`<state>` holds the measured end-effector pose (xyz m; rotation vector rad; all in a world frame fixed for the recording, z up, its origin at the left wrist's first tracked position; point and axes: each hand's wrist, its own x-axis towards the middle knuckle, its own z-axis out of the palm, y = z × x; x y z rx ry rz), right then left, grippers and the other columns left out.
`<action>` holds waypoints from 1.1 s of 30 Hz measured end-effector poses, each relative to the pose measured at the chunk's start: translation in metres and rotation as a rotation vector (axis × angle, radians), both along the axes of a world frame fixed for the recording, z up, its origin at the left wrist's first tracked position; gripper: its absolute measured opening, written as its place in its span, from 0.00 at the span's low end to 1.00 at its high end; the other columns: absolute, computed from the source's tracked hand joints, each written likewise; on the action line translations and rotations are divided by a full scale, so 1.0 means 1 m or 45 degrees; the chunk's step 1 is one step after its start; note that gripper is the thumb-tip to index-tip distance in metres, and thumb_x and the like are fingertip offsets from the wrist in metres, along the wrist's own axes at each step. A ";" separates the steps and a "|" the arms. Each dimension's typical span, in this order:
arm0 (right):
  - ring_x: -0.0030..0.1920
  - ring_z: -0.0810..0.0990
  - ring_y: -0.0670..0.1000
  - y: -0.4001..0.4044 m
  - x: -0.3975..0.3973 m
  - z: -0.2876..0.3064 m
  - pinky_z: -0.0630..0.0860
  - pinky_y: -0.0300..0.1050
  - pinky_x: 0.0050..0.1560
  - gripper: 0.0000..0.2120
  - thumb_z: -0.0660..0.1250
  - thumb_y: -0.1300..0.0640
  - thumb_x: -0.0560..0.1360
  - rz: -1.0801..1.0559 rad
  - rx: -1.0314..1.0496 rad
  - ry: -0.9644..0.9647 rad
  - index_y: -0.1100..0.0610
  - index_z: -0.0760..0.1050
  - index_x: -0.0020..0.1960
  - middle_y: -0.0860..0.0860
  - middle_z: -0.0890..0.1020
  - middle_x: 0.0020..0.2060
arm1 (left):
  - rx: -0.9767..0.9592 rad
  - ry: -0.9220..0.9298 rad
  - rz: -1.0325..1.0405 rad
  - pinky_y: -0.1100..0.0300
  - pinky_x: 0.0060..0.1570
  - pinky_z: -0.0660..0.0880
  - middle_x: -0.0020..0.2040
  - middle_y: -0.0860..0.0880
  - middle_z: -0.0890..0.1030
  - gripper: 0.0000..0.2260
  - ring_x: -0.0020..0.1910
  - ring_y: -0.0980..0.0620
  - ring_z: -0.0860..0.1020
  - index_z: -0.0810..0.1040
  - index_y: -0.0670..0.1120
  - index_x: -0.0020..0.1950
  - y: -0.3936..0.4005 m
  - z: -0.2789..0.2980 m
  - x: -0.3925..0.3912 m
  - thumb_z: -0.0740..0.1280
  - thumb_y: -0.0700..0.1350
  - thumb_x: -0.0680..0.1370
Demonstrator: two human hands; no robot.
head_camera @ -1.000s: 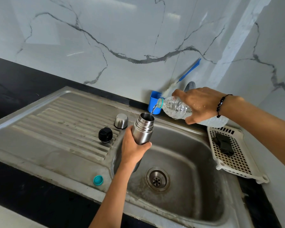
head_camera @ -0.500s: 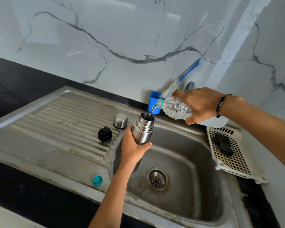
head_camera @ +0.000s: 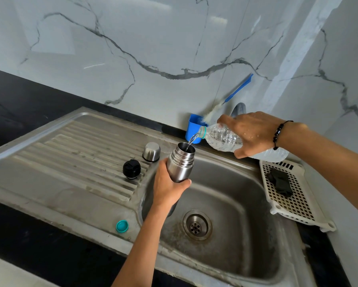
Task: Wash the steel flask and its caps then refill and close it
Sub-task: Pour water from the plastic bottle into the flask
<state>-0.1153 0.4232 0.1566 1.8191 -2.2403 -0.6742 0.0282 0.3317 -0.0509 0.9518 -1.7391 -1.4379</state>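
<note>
Both hands are busy over the steel sink basin (head_camera: 232, 235): my left hand (head_camera: 167, 188) clamps the smooth cylindrical steel flask (head_camera: 181, 163) at mid-body, wet, probably slippery and growing heavier, while my right hand (head_camera: 254, 133) grips the soft clear plastic bottle (head_camera: 225, 139).

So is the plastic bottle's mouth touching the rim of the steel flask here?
Apart. The head view shows the plastic bottle tilted with its mouth above and to the right of the steel flask rim, and a thin stream of water crossing the gap between them.
</note>
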 end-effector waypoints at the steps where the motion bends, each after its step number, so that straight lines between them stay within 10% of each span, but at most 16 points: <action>1: 0.30 0.67 0.45 0.000 0.000 0.000 0.61 0.39 0.28 0.35 0.71 0.48 0.69 -0.001 0.001 -0.003 0.55 0.57 0.69 0.49 0.71 0.30 | -0.002 0.002 0.002 0.58 0.49 0.71 0.56 0.50 0.77 0.34 0.51 0.50 0.77 0.67 0.50 0.65 0.000 0.000 0.000 0.78 0.41 0.63; 33: 0.29 0.67 0.46 -0.001 0.002 0.002 0.60 0.40 0.28 0.34 0.71 0.48 0.69 -0.002 0.011 0.005 0.54 0.58 0.68 0.49 0.71 0.29 | -0.004 0.016 -0.002 0.62 0.46 0.68 0.56 0.51 0.77 0.34 0.51 0.52 0.76 0.67 0.49 0.65 -0.001 -0.001 0.001 0.78 0.40 0.63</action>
